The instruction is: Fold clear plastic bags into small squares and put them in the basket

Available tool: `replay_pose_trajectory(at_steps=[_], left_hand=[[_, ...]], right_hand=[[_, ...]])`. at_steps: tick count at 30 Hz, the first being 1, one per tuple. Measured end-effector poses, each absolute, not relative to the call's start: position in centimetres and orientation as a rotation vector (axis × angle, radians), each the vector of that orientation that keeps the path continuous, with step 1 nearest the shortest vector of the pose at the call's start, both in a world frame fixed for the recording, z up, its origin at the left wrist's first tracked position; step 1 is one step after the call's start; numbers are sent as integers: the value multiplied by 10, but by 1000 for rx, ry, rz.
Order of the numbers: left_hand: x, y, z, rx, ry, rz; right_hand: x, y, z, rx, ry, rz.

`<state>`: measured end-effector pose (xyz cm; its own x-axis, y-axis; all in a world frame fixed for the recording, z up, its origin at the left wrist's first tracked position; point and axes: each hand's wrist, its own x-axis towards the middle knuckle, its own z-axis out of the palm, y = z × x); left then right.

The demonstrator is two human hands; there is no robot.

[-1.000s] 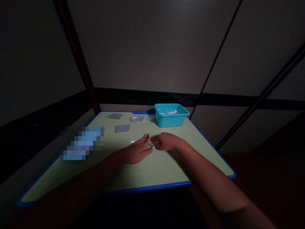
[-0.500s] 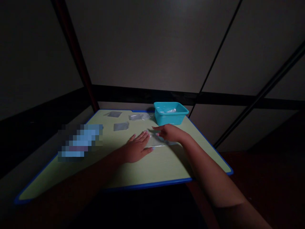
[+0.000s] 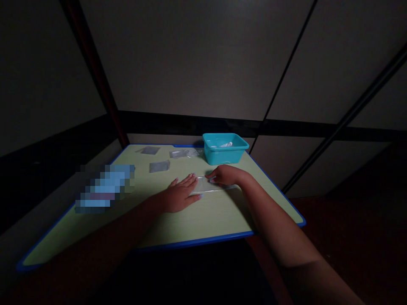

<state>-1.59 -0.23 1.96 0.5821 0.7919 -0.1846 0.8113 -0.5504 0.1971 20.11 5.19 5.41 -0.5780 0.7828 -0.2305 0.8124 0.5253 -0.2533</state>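
Note:
A clear, flat plastic bag [image 3: 206, 185] lies on the pale yellow-green table [image 3: 190, 226] between my hands. My left hand [image 3: 179, 197] rests flat over its left end, fingers stretched out and thumb apart. Over the right part of the bag is my right hand [image 3: 227, 176], its fingers bent and drawn together at the plastic near the upper edge. The palm hides the bag's far right portion. Just beyond my right hand stands a turquoise plastic basin [image 3: 225, 157] with some crumpled whitish material [image 3: 226, 145] inside.
Flat greyish packets [image 3: 159, 166] [image 3: 150, 150] lie at the back left, and crumpled clear plastic [image 3: 186, 153] lies left of the basin. A blurred-out blue item [image 3: 106, 186] is at the left edge. Blue edging [image 3: 197, 244] borders the table; a panelled wall [image 3: 190, 63] rises behind.
My right hand's index finger and thumb have come closer together and down onto the plastic. My left hand stays flat in place. The whole view has shifted slightly.

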Motion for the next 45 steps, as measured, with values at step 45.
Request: replay_pose_trajectory(at_steps=[45], left_hand=[[-18,-2,20,2472,1324,-35]], right_hand=[[190,80,21,1427,3049,-849]])
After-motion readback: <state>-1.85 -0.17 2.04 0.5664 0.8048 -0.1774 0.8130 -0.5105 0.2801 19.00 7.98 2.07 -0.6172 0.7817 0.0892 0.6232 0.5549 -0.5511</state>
